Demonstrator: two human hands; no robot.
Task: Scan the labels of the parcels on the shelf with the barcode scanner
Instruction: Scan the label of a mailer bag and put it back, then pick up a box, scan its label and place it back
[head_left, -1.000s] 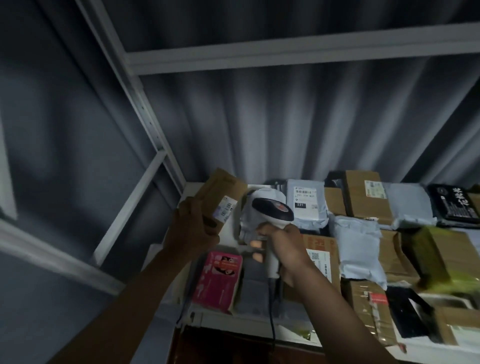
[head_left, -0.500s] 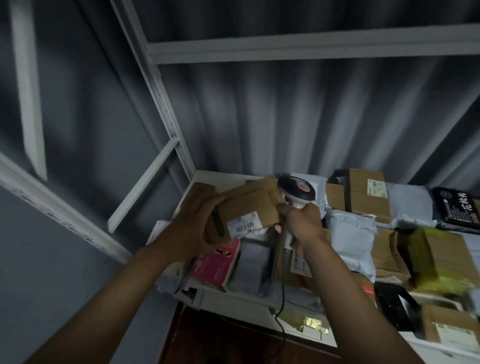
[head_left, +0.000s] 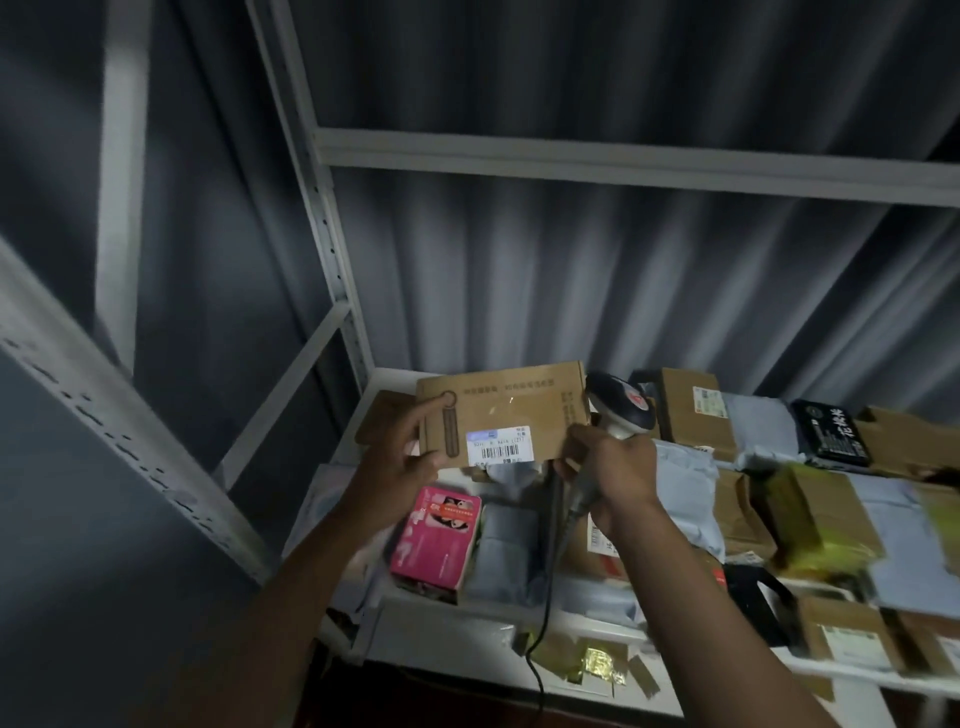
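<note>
Currently L hand (head_left: 400, 462) grips box (head_left: 501, 415) at its 9 o'clock end, label (head_left: 500, 448) facing camera for reading. R hand (head_left: 615, 475) is closed on scanner (head_left: 621, 408) (head past the box's 3 o'clock edge, not on barcode). Shelf (head_left: 457, 631) crowded toward 3 o'clock; open room at 12.

1. A dark grey corrugated wall (head_left: 597, 270) runs behind everything, its vertical ribs catching faint light.
2. A white metal shelving frame stands against it: a perforated upright post (head_left: 332, 249) (with a row of small slots) and a horizontal beam (head_left: 623, 161) crossing above.
3. A diagonal brace (head_left: 283, 392) slants from the post down to the left.
4. A second perforated rail (head_left: 119, 410) runs in the left foreground.
5. The light is dim and bluish overall.
</note>
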